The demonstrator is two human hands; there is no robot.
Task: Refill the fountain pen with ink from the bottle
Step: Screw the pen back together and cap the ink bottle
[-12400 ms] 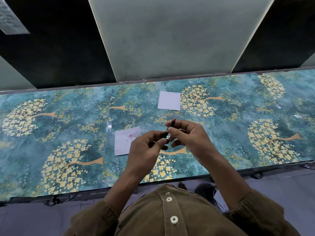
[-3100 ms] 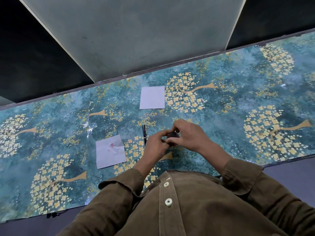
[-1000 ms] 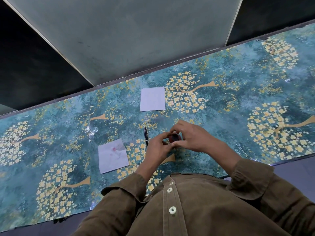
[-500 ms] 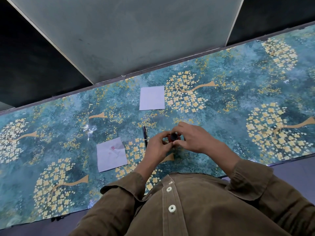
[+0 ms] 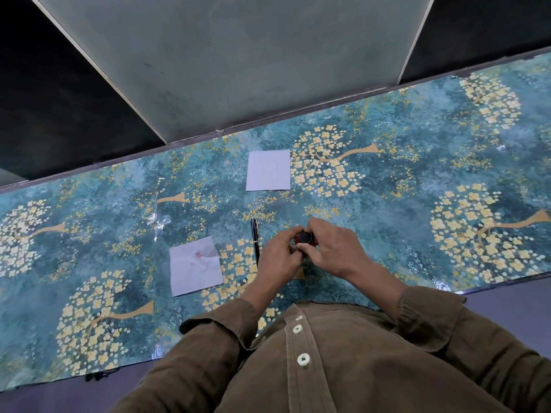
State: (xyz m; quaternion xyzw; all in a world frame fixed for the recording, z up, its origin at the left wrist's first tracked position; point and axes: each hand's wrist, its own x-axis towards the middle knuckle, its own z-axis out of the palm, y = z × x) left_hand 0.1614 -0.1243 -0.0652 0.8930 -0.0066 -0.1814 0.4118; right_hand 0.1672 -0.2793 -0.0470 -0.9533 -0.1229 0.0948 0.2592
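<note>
Since half a second ago little has changed: both hands keep their hold on the bottle (image 5: pixel 305 237), and the pen (image 5: pixel 255 238) lies where it did. The bottle sits on the table (image 5: pixel 402 222) near the front edge, its dark round top showing between the fingers. The left hand (image 5: pixel 278 259) curls round its near-left side; the right hand (image 5: pixel 335 248) pinches it from the right, fingers bent over the top. The pen lies just left of the left hand. A stained paper (image 5: pixel 195 268) lies further left, a clean paper (image 5: pixel 268 170) towards the far edge. Open tabletop spreads right of the hands.
</note>
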